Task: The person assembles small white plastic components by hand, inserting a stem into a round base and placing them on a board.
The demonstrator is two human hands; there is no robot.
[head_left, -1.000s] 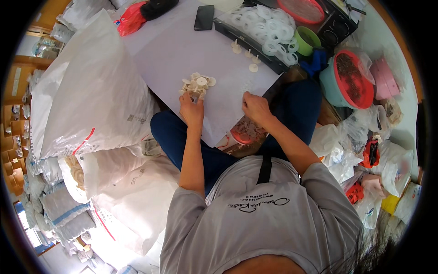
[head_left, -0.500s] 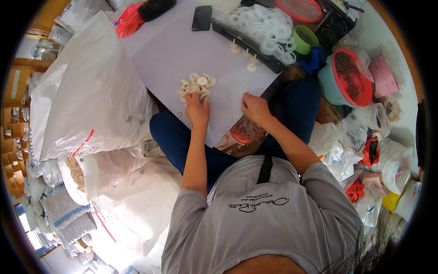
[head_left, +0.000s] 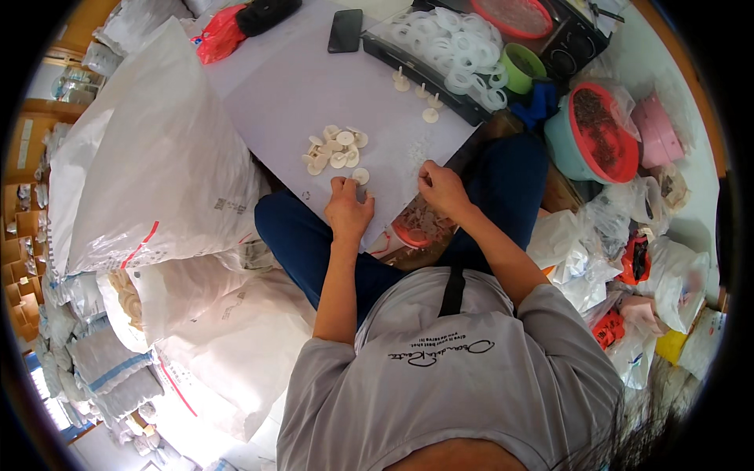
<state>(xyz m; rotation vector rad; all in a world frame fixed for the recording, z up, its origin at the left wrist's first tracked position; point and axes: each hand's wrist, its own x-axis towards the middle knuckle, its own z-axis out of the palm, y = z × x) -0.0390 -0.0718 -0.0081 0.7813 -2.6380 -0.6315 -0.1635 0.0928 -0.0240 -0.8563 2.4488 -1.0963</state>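
I sit with a pale board (head_left: 314, 86) across my lap. A small heap of white plastic discs (head_left: 334, 147) lies on it, with one loose disc (head_left: 360, 175) nearer me. My left hand (head_left: 348, 208) rests at the board's near edge, fingers curled just below that loose disc; I cannot tell if it pinches anything. My right hand (head_left: 440, 186) is closed at the board's right edge, seemingly pinching something small that I cannot make out. A few white pegs (head_left: 416, 90) stand farther up the board.
A black tray of white rings (head_left: 448, 39) lies at the board's far end, beside a phone (head_left: 345, 31) and a green cup (head_left: 522, 67). A teal basin with a red lid (head_left: 601, 129) stands right. Large white sacks (head_left: 149, 165) crowd my left. A red-rimmed bag (head_left: 416, 228) sits in my lap.
My left hand has drawn back from the disc heap toward the board's near edge, leaving one disc apart. My right hand has stayed at the right edge.
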